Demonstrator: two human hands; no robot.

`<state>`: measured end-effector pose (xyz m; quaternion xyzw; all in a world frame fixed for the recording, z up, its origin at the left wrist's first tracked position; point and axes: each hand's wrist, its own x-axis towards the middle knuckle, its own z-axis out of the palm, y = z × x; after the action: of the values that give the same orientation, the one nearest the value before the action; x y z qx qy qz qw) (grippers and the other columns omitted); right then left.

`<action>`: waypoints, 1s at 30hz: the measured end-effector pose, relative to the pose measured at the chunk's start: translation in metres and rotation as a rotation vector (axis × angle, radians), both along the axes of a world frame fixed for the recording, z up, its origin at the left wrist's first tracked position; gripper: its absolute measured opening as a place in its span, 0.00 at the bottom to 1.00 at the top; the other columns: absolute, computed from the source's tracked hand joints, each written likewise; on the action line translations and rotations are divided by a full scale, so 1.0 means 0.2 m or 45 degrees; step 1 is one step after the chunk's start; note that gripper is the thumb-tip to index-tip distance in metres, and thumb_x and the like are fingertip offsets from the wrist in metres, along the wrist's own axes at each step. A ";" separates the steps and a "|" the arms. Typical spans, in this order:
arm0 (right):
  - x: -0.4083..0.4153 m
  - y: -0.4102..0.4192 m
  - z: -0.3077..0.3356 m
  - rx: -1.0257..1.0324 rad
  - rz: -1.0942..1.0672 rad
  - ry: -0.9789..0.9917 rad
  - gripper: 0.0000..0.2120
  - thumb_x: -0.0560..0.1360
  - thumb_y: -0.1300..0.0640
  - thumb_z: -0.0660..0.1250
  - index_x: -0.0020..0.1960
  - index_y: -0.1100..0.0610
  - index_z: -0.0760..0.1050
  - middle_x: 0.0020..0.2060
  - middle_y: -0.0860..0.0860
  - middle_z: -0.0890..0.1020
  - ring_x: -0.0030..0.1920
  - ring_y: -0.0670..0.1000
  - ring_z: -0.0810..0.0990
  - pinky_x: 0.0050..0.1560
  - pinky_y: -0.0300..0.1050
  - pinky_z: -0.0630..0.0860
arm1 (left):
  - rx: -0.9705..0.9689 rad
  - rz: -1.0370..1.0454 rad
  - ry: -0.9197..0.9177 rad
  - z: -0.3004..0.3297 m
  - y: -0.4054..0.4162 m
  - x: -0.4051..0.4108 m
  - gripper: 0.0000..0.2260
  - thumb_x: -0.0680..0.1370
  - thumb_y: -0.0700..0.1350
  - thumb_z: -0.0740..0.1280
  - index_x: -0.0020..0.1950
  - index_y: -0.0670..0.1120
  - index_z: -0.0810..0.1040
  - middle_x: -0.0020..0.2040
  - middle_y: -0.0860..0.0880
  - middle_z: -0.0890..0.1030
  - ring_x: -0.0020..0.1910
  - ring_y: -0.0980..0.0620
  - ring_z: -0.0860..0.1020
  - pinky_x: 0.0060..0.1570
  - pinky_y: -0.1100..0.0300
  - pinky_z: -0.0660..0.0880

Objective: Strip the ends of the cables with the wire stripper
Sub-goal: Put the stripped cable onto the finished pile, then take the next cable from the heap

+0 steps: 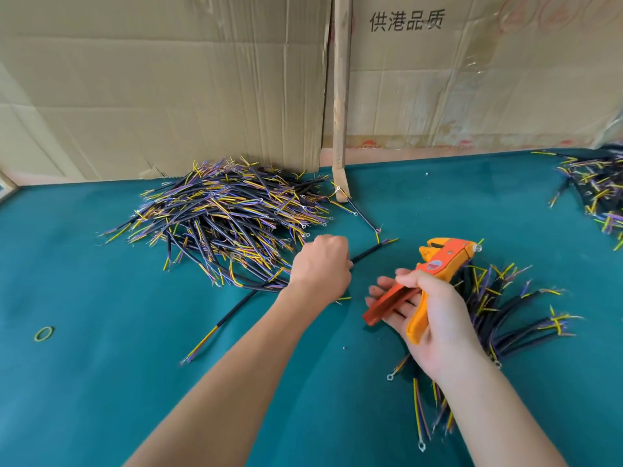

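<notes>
Left hand (320, 264) closed on one black cable (371, 252) mid-surface; right hand (435, 318) loosely holding wire stripper (438, 264). Lift cable end straight into open jaws.

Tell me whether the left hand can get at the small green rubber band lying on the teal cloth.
Probably yes: the green rubber band lies alone on bare cloth, but the left hand is closed on a black cable.

head view | worn high, angled forward and down across green table (101, 382) | close over both forearms | faces cardboard wall (168, 79) at far edge | wide-angle, edges bowed | single view
</notes>
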<state>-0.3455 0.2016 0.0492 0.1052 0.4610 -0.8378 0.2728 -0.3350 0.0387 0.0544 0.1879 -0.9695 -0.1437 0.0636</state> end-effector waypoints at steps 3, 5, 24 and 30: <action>-0.01 0.01 0.00 0.057 -0.085 0.065 0.04 0.78 0.67 0.64 0.52 0.62 0.75 0.38 0.61 0.85 0.39 0.60 0.87 0.39 0.53 0.86 | -0.031 -0.030 0.045 0.05 -0.02 0.02 0.07 0.81 0.45 0.66 0.56 0.43 0.78 0.56 0.43 0.77 0.55 0.36 0.78 0.50 0.46 0.75; -0.02 0.02 0.00 0.061 -0.101 0.092 0.04 0.78 0.67 0.64 0.52 0.62 0.75 0.40 0.61 0.85 0.40 0.60 0.87 0.40 0.54 0.86 | -0.004 -0.070 0.149 0.08 -0.04 0.05 0.06 0.81 0.45 0.66 0.54 0.44 0.77 0.55 0.45 0.78 0.53 0.38 0.78 0.52 0.45 0.75; -0.04 0.08 0.02 -0.626 0.197 0.240 0.27 0.71 0.63 0.65 0.70 0.62 0.75 0.71 0.56 0.78 0.48 0.56 0.84 0.53 0.50 0.81 | 0.817 -0.118 0.466 0.07 -0.07 0.44 0.14 0.76 0.31 0.70 0.51 0.50 0.83 0.42 0.55 0.86 0.40 0.58 0.85 0.45 0.66 0.79; -0.04 0.11 0.04 -0.794 0.280 0.239 0.26 0.69 0.61 0.68 0.67 0.60 0.77 0.72 0.56 0.77 0.48 0.53 0.83 0.54 0.50 0.80 | 0.906 0.014 0.454 0.04 -0.07 0.56 0.07 0.76 0.39 0.74 0.47 0.51 0.86 0.36 0.53 0.86 0.37 0.55 0.84 0.41 0.64 0.79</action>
<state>-0.3533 0.2233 0.0574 -0.1111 0.2145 -0.9100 0.3369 -0.2227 0.0255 0.0616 0.1756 -0.8320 -0.5005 0.1627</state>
